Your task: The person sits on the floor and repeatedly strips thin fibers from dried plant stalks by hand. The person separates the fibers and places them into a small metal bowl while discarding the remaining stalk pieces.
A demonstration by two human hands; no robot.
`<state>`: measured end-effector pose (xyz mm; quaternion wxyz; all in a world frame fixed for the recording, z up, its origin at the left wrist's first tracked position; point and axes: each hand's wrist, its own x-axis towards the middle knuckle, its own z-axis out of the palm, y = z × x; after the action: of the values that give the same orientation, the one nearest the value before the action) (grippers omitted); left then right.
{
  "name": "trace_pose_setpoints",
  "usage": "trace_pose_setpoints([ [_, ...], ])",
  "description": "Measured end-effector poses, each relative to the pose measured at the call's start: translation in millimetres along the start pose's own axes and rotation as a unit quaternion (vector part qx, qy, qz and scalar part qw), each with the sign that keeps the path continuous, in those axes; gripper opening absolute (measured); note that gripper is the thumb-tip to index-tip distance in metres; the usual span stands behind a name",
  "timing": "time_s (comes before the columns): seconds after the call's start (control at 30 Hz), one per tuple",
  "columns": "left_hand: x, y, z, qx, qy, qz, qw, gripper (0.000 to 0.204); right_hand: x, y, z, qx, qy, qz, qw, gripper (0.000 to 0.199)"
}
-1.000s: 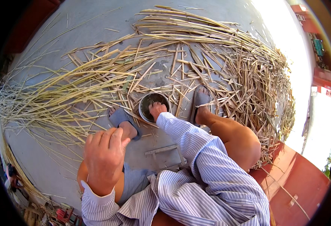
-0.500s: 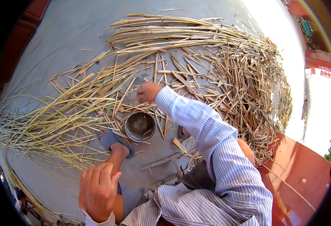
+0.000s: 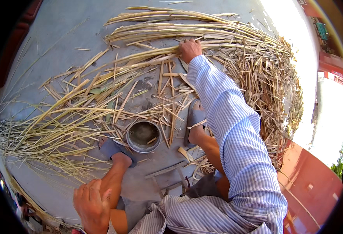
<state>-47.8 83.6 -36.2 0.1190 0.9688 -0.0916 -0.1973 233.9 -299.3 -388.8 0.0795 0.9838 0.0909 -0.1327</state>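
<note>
Stretching far forward, the right hand (image 3: pixel 189 49) closes on a long split cane stalk (image 3: pixel 148 55) lying crosswise, left to right; the left hand (image 3: pixel 92 204) rests empty, fingers loose, on the knee.

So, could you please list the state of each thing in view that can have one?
right hand: stretched forward, fingers closed on long stalks
left hand: empty, resting on the left knee
long stalks: lying flat, bundled roughly parallel
metal bowl: upright on the ground, almost empty
cut pieces: scattered loose
sandals: on the feet
</note>
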Motion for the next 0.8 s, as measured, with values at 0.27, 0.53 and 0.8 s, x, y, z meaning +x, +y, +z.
trace_pose_setpoints([
  [0.27, -16.3, 13.9, -4.9, 0.013, 0.106, 0.044, 0.993, 0.034, -104.5, 38.5, -22.6, -0.011, 0.097, -0.046, 0.994, 0.015],
  [0.53, 27.7, 62.0, -40.6, 0.116, 0.406, 0.208, 0.883, 0.039, -213.9, 17.8, -242.2, 0.124, 0.258, -0.244, 0.927, 0.017],
  [0.8, 40.3, 97.0, -75.6, 0.104, 0.409, 0.289, 0.859, 0.013, -318.3, -10.3, -329.7, 0.176, 0.352, -0.192, 0.899, 0.018],
])
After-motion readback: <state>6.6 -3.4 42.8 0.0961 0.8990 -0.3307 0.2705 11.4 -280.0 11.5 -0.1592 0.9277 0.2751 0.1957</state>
